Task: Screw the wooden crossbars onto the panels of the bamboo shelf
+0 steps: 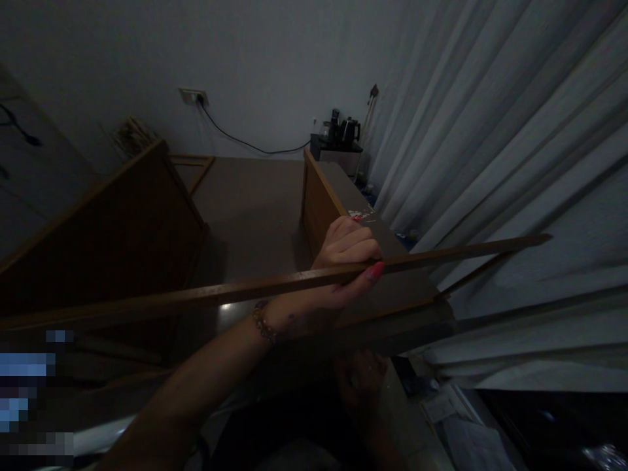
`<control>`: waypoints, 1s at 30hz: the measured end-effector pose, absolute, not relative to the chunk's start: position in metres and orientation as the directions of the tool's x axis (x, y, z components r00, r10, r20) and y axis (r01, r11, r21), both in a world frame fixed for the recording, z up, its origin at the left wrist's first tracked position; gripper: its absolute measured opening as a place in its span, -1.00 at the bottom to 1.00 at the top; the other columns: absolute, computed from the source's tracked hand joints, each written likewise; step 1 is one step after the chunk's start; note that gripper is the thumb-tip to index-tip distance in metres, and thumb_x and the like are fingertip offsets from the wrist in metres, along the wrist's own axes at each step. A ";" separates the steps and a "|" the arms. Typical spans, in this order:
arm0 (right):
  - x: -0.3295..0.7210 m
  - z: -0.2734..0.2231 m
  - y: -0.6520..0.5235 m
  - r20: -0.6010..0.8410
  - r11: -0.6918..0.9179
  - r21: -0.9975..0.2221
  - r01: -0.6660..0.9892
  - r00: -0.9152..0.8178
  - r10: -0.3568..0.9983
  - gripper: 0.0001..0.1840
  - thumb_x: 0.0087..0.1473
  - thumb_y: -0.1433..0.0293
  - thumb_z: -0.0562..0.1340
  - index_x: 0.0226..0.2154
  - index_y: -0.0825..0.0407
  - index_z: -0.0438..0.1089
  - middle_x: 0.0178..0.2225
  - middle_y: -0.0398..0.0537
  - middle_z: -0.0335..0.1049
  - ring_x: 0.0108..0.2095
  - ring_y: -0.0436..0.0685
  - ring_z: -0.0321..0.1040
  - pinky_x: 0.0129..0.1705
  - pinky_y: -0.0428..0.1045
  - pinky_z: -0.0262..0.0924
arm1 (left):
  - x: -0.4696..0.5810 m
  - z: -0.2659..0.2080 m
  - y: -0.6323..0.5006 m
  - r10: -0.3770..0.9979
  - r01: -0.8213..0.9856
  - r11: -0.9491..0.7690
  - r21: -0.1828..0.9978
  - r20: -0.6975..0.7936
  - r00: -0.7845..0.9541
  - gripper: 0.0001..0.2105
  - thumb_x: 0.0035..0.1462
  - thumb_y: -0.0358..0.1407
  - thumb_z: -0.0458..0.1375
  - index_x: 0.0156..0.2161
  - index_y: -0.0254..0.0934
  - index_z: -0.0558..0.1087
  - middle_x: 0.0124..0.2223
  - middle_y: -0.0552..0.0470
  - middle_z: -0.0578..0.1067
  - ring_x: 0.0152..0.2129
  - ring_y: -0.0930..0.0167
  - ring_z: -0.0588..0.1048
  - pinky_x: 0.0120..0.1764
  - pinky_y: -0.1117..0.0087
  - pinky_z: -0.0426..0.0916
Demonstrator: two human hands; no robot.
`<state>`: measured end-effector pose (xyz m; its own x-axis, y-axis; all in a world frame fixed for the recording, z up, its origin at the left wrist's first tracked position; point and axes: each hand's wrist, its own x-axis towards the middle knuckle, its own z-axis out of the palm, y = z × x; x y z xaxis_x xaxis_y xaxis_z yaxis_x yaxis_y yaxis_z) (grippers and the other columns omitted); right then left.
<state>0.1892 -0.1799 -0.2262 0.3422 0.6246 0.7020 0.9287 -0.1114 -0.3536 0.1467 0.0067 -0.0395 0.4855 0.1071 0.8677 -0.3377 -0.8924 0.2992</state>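
Observation:
A long, thin wooden rail [275,286] crosses in front of me from the left edge to the right, part of a wooden frame. My left hand [348,252] is wrapped round it, thumb on the near side and fingers curled over the far side. A beaded bracelet [263,322] circles that wrist. Lower down, in deep shadow, my right hand [362,379] has its fingers curled near the bottom of a dark panel [392,330]. What it grips, if anything, I cannot make out.
Wooden panels stand at left [112,229] and centre [318,196] over a brown surface [255,196]. Behind, a black jug [349,131] stands on a small cabinet [338,159], with a cord [255,147] along the wall. Pale curtains [490,144] hang at right. Papers [471,438] lie lower right.

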 end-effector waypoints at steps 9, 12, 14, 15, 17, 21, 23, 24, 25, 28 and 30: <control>0.181 -0.236 -0.182 0.649 -0.176 -0.409 0.895 0.421 0.634 -0.66 0.31 0.30 0.08 -0.51 -0.02 0.26 -0.59 -0.21 0.33 -0.45 0.08 0.30 -0.16 0.06 -0.03 | 0.145 -0.038 0.007 0.106 -0.325 -0.895 0.306 0.853 0.511 -0.62 0.35 -0.10 -0.22 -0.42 -0.23 0.24 -0.42 0.05 0.32 -0.35 0.37 0.29 -0.10 0.20 0.26; 0.177 -0.238 -0.182 0.632 -0.205 -0.426 0.881 0.452 0.630 -0.65 0.31 0.30 0.07 -0.52 -0.01 0.27 -0.59 -0.20 0.35 -0.45 0.08 0.32 -0.15 0.06 -0.02 | 0.145 -0.038 0.006 0.113 -0.316 -0.893 0.319 0.840 0.530 -0.63 0.35 -0.11 -0.21 -0.42 -0.23 0.24 -0.41 0.04 0.33 -0.35 0.36 0.30 -0.09 0.20 0.26; 0.176 -0.238 -0.181 0.611 -0.217 -0.433 0.875 0.462 0.643 -0.64 0.31 0.31 0.06 -0.52 -0.01 0.27 -0.59 -0.19 0.35 -0.44 0.09 0.31 -0.15 0.06 -0.02 | 0.144 -0.037 0.006 0.112 -0.322 -0.891 0.319 0.843 0.526 -0.64 0.35 -0.11 -0.20 -0.42 -0.23 0.24 -0.41 0.05 0.32 -0.35 0.36 0.30 -0.07 0.20 0.26; 0.175 -0.238 -0.181 0.605 -0.219 -0.434 0.874 0.463 0.648 -0.65 0.31 0.32 0.05 -0.52 -0.01 0.27 -0.58 -0.19 0.34 -0.44 0.09 0.31 -0.16 0.06 -0.02 | 0.144 -0.037 0.006 0.111 -0.328 -0.890 0.317 0.848 0.518 -0.64 0.35 -0.12 -0.20 -0.41 -0.23 0.24 -0.41 0.05 0.32 -0.35 0.37 0.29 -0.07 0.20 0.25; 0.174 -0.237 -0.181 0.607 -0.224 -0.431 0.874 0.465 0.645 -0.65 0.31 0.33 0.05 -0.52 -0.01 0.26 -0.58 -0.18 0.33 -0.44 0.10 0.30 -0.18 0.06 -0.02 | 0.145 -0.037 0.006 0.105 -0.331 -0.892 0.308 0.854 0.510 -0.64 0.35 -0.13 -0.19 -0.41 -0.23 0.24 -0.41 0.06 0.32 -0.35 0.37 0.29 -0.08 0.21 0.25; 0.171 -0.238 -0.180 0.598 -0.242 -0.459 0.855 0.498 0.628 -0.62 0.31 0.32 0.05 -0.55 -0.02 0.21 -0.60 -0.19 0.27 -0.48 0.09 0.24 -0.21 0.05 -0.02 | 0.145 -0.038 0.007 0.099 -0.327 -0.896 0.300 0.853 0.512 -0.63 0.35 -0.12 -0.20 -0.42 -0.23 0.24 -0.42 0.05 0.32 -0.35 0.37 0.29 -0.06 0.20 0.26; 0.168 -0.239 -0.179 0.568 -0.255 -0.509 0.822 0.543 0.618 -0.60 0.32 0.29 0.04 -0.56 -0.02 0.19 -0.60 -0.20 0.24 -0.50 0.08 0.22 -0.23 0.04 -0.01 | 0.146 -0.040 0.008 0.102 -0.336 -0.890 0.309 0.852 0.513 -0.63 0.35 -0.11 -0.20 -0.42 -0.23 0.24 -0.42 0.06 0.32 -0.35 0.37 0.30 -0.05 0.19 0.27; 0.166 -0.239 -0.179 0.547 -0.264 -0.545 0.796 0.576 0.608 -0.59 0.32 0.27 0.04 -0.56 -0.03 0.20 -0.60 -0.20 0.24 -0.51 0.07 0.21 -0.25 0.03 0.00 | 0.146 -0.041 0.008 0.105 -0.340 -0.886 0.315 0.851 0.515 -0.63 0.35 -0.11 -0.19 -0.41 -0.22 0.24 -0.42 0.05 0.32 -0.34 0.37 0.30 -0.06 0.19 0.27; 0.164 -0.239 -0.179 0.516 -0.275 -0.587 0.762 0.613 0.598 -0.59 0.32 0.24 0.03 -0.56 -0.03 0.21 -0.60 -0.19 0.25 -0.50 0.08 0.21 -0.26 0.02 0.01 | 0.147 -0.042 0.009 0.109 -0.343 -0.883 0.320 0.851 0.513 -0.63 0.35 -0.10 -0.19 -0.41 -0.22 0.24 -0.41 0.05 0.33 -0.34 0.37 0.31 -0.07 0.19 0.28; 0.158 -0.240 -0.180 0.366 -0.323 -0.718 0.616 0.730 0.578 -0.58 0.30 0.13 0.02 -0.51 -0.05 0.29 -0.53 -0.14 0.35 -0.43 0.11 0.25 -0.31 -0.01 0.05 | 0.147 -0.043 0.009 0.103 -0.340 -0.887 0.311 0.853 0.512 -0.64 0.35 -0.10 -0.19 -0.41 -0.23 0.24 -0.41 0.06 0.33 -0.35 0.38 0.29 -0.09 0.20 0.28; 0.156 -0.240 -0.181 0.262 -0.349 -0.779 0.521 0.776 0.574 -0.55 0.28 0.06 0.01 -0.48 -0.05 0.34 -0.47 -0.10 0.40 -0.38 0.13 0.29 -0.30 -0.02 0.09 | 0.146 -0.042 0.009 0.098 -0.334 -0.892 0.306 0.851 0.517 -0.64 0.35 -0.11 -0.19 -0.40 -0.23 0.24 -0.41 0.07 0.32 -0.36 0.39 0.29 -0.08 0.20 0.28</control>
<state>0.1563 -0.1811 -0.2398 0.7759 0.5739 0.2618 0.5211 -0.3492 -0.7788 0.1462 0.0089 -0.0420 0.5167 0.0979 0.8506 -0.3340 -0.8917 0.3055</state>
